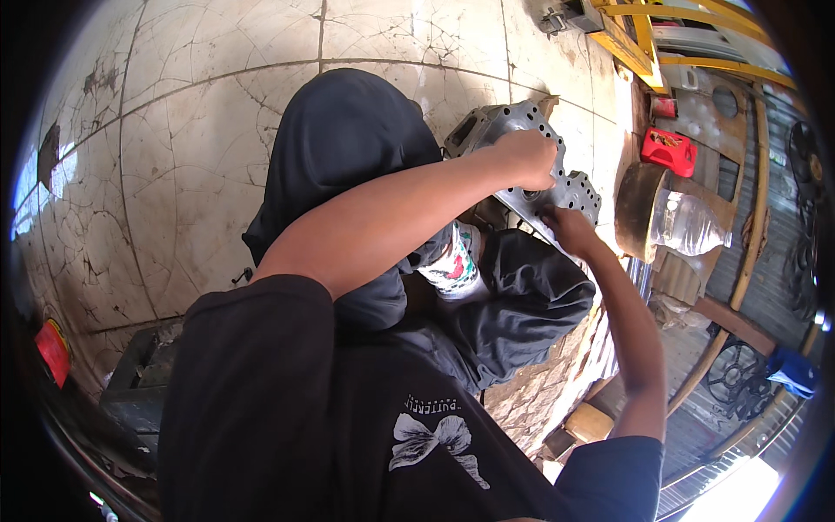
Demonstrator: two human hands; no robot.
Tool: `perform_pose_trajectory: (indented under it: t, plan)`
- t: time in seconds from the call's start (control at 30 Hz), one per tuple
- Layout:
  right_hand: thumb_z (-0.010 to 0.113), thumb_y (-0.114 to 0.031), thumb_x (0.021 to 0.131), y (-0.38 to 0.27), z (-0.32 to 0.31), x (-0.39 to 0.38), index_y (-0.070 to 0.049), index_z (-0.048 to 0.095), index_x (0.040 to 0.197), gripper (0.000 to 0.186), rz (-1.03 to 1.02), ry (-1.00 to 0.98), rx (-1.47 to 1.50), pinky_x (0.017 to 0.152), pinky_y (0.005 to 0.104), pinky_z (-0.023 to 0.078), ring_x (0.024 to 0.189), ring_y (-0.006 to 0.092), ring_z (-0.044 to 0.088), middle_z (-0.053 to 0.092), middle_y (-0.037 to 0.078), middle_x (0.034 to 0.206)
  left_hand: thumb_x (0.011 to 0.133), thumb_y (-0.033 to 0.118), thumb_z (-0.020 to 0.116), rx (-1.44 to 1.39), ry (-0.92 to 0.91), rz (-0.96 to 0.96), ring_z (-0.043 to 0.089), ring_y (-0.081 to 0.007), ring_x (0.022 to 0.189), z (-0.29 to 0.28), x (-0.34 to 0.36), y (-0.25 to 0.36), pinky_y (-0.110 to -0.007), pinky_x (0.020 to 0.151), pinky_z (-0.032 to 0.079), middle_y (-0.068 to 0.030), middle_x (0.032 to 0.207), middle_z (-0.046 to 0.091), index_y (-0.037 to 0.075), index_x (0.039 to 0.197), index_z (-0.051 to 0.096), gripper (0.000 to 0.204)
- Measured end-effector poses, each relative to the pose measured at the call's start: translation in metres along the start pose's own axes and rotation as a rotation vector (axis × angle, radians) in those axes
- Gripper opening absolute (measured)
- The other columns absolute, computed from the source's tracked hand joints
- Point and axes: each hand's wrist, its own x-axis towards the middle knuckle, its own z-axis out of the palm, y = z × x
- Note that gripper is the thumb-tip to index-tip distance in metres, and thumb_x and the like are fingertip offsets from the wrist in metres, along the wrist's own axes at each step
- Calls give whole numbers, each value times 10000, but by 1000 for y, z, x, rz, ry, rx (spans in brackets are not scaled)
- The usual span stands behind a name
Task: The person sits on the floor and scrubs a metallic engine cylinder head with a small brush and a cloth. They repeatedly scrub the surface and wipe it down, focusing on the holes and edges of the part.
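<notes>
A grey metal casting with a flat face and a rim of bolt holes lies tilted beyond my knees, off to the right. Stretched across my raised knee, my left arm reaches it, and my left hand is closed in a fist against the flat face. Whatever that fist holds, if anything, is hidden. My right hand grips the near right edge of the casting, its fingers partly out of sight. Between my legs and the casting shows a white patterned sock.
Cracked pale tiles cover the floor at left and ahead. To the right are a red plastic case, a clear plastic bottle and a curved brown piece. A yellow metal frame stands far right; a dark box is at left.
</notes>
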Motion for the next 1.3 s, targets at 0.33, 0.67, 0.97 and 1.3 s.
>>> perform_pose_trajectory:
  t: [0.33, 0.67, 0.97, 1.3]
  plan:
    - [632, -182, 930, -56, -45, 26, -112, 784, 895, 170, -250, -276, -852, 684, 410, 495, 746, 254, 718, 697, 88, 800, 847, 300, 807, 163, -31, -7, 748, -382, 960, -18, -13, 0, -475, 857, 598, -213, 962, 767, 22, 962, 782, 302]
    - [494, -160, 1053, -32, -29, 23, -50, 656, 902, 247, 759, -288, 1060, 474, 326, 326, 555, 139, 463, 517, 7, 665, 844, 276, 794, 199, -14, 83, 757, -383, 938, -13, -13, 3, -481, 829, 614, -226, 973, 764, -5, 951, 770, 303]
    - [621, -193, 935, -58, -52, 16, -119, 744, 1109, 225, 56, -227, -379, 748, 493, 557, 901, 355, 750, 759, 153, 879, 835, 280, 808, 219, -45, 64, 756, -386, 929, -16, -15, -1, -482, 821, 613, -223, 943, 765, -7, 933, 780, 305]
    - [581, -110, 974, -46, -29, 22, -80, 733, 942, 157, 544, -205, 413, 493, 378, 397, 549, 194, 560, 606, 33, 661, 838, 272, 819, 317, -136, 98, 750, -387, 979, -23, -21, 3, -471, 845, 609, -233, 1000, 765, -11, 990, 780, 323]
